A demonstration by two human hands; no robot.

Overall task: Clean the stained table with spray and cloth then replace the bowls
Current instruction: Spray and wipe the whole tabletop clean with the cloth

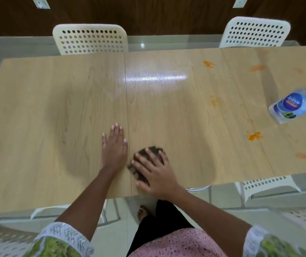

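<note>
Right hand [154, 170] presses crumpled dark cloth [149, 160] on glossy woodgrain table [55, 108].

A dark wood-panelled wall [167, 13] is seen at the far side, fitted with two white sockets [41, 3]. Pale glossy floor tiles [9, 47] are lit by a ceiling light, reflected as a bright spot. White perforated chairs [90, 39] are placed beyond the light wood surface, and others at its near edge.
</note>
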